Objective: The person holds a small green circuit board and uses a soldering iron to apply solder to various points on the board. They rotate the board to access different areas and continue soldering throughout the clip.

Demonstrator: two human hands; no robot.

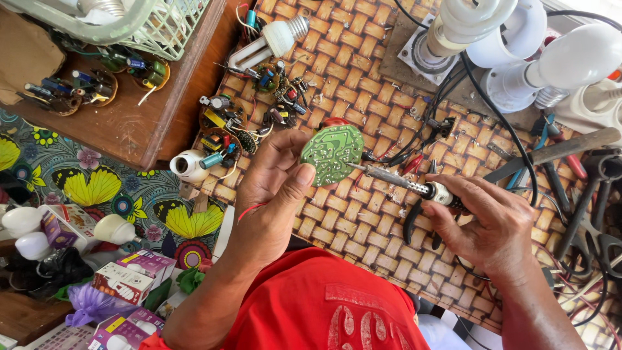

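Hands over woven mat [363, 214] on table. Left hand [275, 188] pinches round green circuit board [332, 153] between thumb and fingers, solder side up, held above the mat near centre. Right hand [492, 223] closed around soldering iron [398, 180], tip touching the board's right edge. Hands near, not touching. Loose circuit boards [223, 133] with components lie left of the green board. Lamp bulbs [518, 45] top right, pliers [586, 194] far right, bulb boxes [129, 282] lower left.
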